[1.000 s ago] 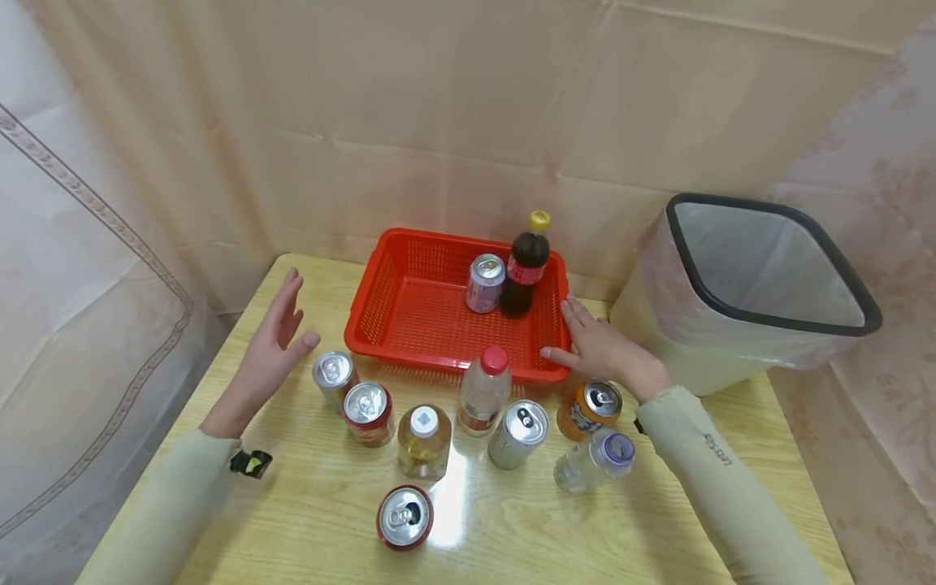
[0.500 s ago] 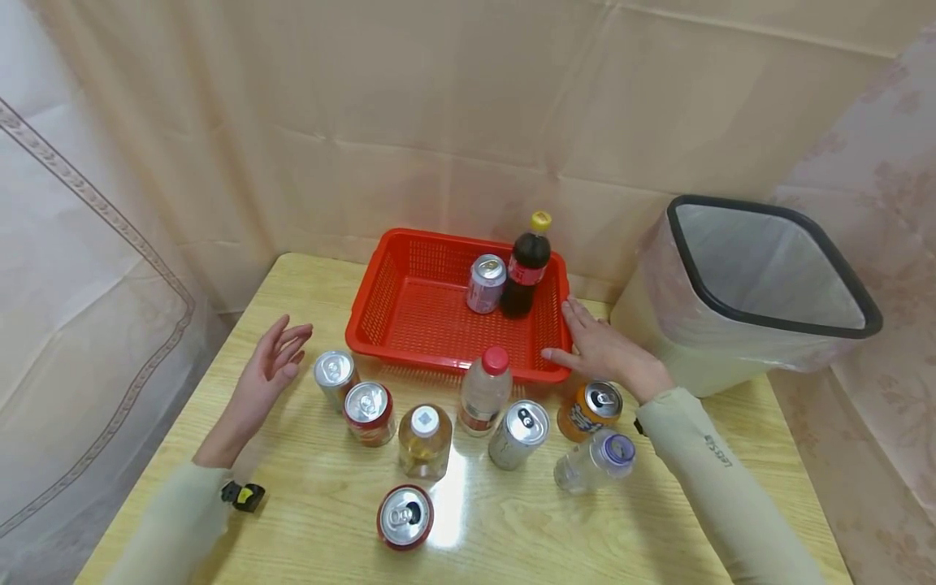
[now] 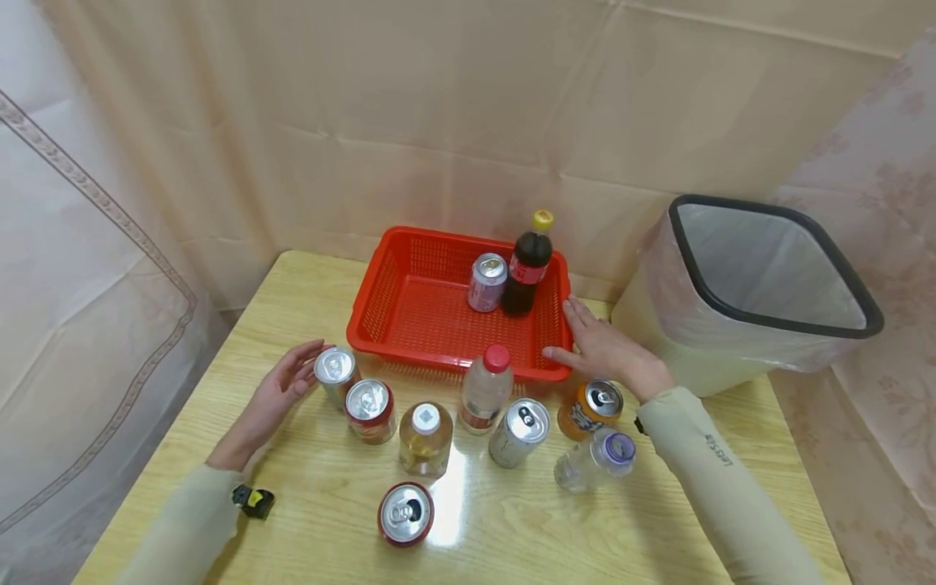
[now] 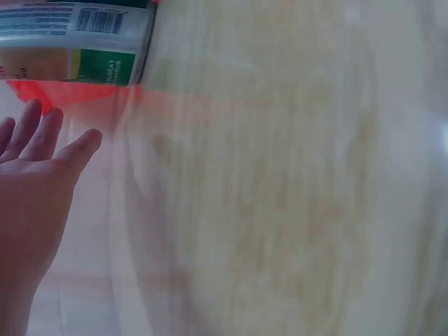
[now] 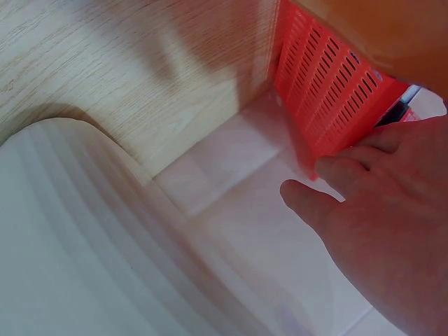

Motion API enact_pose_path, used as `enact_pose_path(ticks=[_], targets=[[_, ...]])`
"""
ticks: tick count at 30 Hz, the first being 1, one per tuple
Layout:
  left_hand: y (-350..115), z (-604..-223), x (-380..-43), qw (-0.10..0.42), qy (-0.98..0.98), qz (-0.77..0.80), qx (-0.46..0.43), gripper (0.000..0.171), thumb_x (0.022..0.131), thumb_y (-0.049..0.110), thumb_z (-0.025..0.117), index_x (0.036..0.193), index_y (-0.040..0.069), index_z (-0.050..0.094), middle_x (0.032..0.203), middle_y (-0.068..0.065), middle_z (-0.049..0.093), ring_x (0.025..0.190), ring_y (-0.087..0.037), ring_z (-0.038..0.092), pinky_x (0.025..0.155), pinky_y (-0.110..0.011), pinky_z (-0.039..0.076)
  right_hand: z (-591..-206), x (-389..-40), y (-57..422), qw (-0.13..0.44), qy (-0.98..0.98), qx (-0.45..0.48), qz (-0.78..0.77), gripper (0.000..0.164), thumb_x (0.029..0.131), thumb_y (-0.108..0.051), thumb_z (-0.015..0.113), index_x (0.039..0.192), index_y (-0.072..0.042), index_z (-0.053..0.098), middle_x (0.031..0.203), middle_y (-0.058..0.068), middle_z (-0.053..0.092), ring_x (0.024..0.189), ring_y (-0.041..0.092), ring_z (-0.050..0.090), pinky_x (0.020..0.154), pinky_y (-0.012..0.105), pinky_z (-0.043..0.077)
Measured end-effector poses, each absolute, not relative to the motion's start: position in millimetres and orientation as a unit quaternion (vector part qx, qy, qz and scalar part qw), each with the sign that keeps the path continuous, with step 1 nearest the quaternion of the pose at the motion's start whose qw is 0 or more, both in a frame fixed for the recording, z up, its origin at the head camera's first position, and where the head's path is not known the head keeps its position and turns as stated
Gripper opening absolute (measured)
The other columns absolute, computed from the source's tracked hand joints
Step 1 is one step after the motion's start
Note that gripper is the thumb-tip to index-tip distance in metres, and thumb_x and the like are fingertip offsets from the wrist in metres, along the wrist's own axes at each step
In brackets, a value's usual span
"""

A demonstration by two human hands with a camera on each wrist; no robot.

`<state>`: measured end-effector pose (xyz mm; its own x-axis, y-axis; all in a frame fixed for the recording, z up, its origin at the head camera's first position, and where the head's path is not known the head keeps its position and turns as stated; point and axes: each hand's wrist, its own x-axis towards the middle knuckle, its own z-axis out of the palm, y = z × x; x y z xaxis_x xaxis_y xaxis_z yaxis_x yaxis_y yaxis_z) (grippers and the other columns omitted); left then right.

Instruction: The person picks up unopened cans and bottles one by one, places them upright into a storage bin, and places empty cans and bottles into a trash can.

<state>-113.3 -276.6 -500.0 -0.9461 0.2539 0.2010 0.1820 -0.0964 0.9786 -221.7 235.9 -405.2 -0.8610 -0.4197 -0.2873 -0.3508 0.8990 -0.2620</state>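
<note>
My left hand (image 3: 272, 400) is beside the leftmost silver can (image 3: 336, 372), its fingers loosely bent near the can's far left side. In the left wrist view a small gap shows between the fingers and that can (image 4: 77, 45), whose label has a green patch and a barcode. Flat against the right rim of the red plastic basket (image 3: 431, 355) lies my right hand (image 3: 605, 351), fingers extended. The right wrist view has these fingers at the basket's slotted wall (image 5: 325, 84). Inside the basket stand a pale pink can (image 3: 486, 291) and a cola bottle (image 3: 528, 272) with a yellow cap.
In front of the basket stand a red-banded can (image 3: 370, 413), an amber-liquid bottle (image 3: 426, 445), a red-capped bottle (image 3: 485, 394), a white can (image 3: 517, 435), an orange can (image 3: 585, 413), a purple-capped bottle (image 3: 591, 467) and a red-rimmed can (image 3: 405, 516). A lined bin (image 3: 676, 349) is at right.
My left hand first drew back and lowered, then moved right to the leftmost silver can, its fingers bending more. My right hand stays on the basket's rim.
</note>
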Motion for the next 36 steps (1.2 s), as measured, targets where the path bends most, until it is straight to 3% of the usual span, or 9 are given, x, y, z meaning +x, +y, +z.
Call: enact_pose_path(ticks=[4, 8, 11, 16, 25, 30, 36], targets=[[-271, -504, -115, 0.036, 0.684, 0.711, 0.159, 0.068, 0.102, 0.043, 0.061, 0.153, 0.003, 0.04, 0.142, 0.017, 0.053, 0.132, 0.004, 0.048, 0.107, -0.013, 0.039, -407, -222, 236, 0.172, 0.959, -0.2, -0.099, 0.106, 0.098, -0.063, 0.058, 0.165, -0.002, 0.004, 0.172, 0.021, 0.004, 0.156, 0.044, 0.008, 0.12, 0.062, 0.024], [-263, -504, -117, 0.036, 0.708, 0.684, 0.169, 0.091, 0.094, 0.059, 0.063, 0.152, -0.006, 0.038, 0.139, 0.02, 0.055, 0.131, 0.005, 0.047, 0.108, -0.011, 0.034, -406, -222, 235, 0.172, 0.96, -0.199, -0.097, 0.106, 0.097, -0.064, 0.057, 0.165, -0.002, 0.004, 0.172, 0.021, 0.004, 0.157, 0.044, 0.008, 0.12, 0.062, 0.023], [-259, -502, -120, 0.04, 0.715, 0.675, 0.178, 0.101, 0.09, 0.063, 0.064, 0.152, -0.011, 0.035, 0.142, 0.013, 0.059, 0.132, 0.003, 0.047, 0.11, -0.011, 0.031, -406, -221, 235, 0.171, 0.96, -0.201, -0.098, 0.107, 0.097, -0.066, 0.057, 0.165, -0.001, 0.004, 0.172, 0.021, 0.004, 0.157, 0.043, 0.008, 0.12, 0.062, 0.024], [-256, -501, -123, 0.045, 0.715, 0.673, 0.187, 0.096, 0.09, 0.06, 0.067, 0.149, -0.01, 0.039, 0.142, -0.007, 0.062, 0.132, -0.001, 0.051, 0.111, -0.013, 0.032, -406, -222, 234, 0.169, 0.959, -0.205, -0.098, 0.106, 0.098, -0.063, 0.058, 0.165, -0.001, 0.004, 0.172, 0.021, 0.004, 0.157, 0.043, 0.008, 0.12, 0.062, 0.025], [-253, -501, -127, 0.043, 0.695, 0.686, 0.213, 0.087, 0.091, 0.052, 0.07, 0.142, -0.014, 0.045, 0.134, 0.003, 0.068, 0.126, -0.003, 0.058, 0.109, -0.015, 0.037, -407, -223, 235, 0.168, 0.959, -0.202, -0.102, 0.106, 0.098, -0.063, 0.058, 0.165, -0.002, 0.004, 0.172, 0.021, 0.004, 0.157, 0.044, 0.008, 0.119, 0.063, 0.025], [-251, -503, -127, 0.05, 0.694, 0.687, 0.212, 0.079, 0.093, 0.048, 0.07, 0.139, -0.012, 0.048, 0.132, -0.008, 0.069, 0.123, -0.005, 0.06, 0.106, -0.017, 0.042, -407, -223, 236, 0.168, 0.959, -0.203, -0.103, 0.106, 0.097, -0.064, 0.058, 0.165, -0.002, 0.004, 0.172, 0.02, 0.004, 0.157, 0.042, 0.007, 0.119, 0.062, 0.026], [-250, -500, -127, 0.052, 0.715, 0.667, 0.202, 0.085, 0.093, 0.052, 0.067, 0.137, -0.017, 0.043, 0.131, -0.017, 0.067, 0.121, -0.005, 0.061, 0.104, -0.017, 0.043, -407, -222, 237, 0.167, 0.959, -0.205, -0.105, 0.105, 0.098, -0.062, 0.058, 0.165, -0.001, 0.004, 0.172, 0.02, 0.003, 0.157, 0.042, 0.007, 0.119, 0.062, 0.025]])
